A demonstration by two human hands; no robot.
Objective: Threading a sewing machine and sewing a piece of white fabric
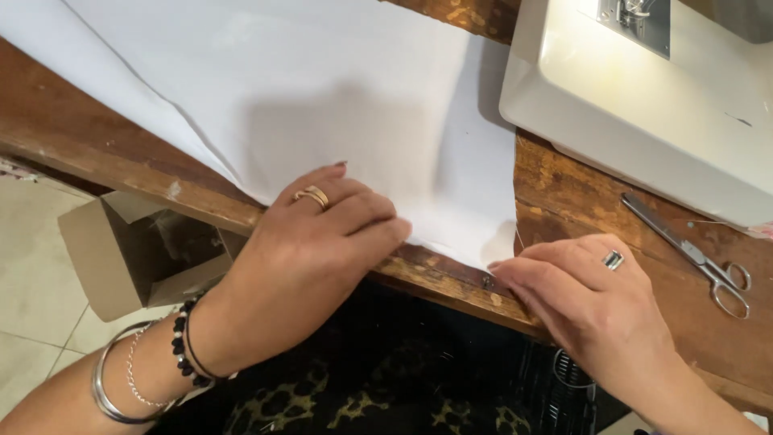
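Left hand (310, 242) wears a gold ring (bangles and black beads at seven o'clock); right hand (592, 298), a silver ring.
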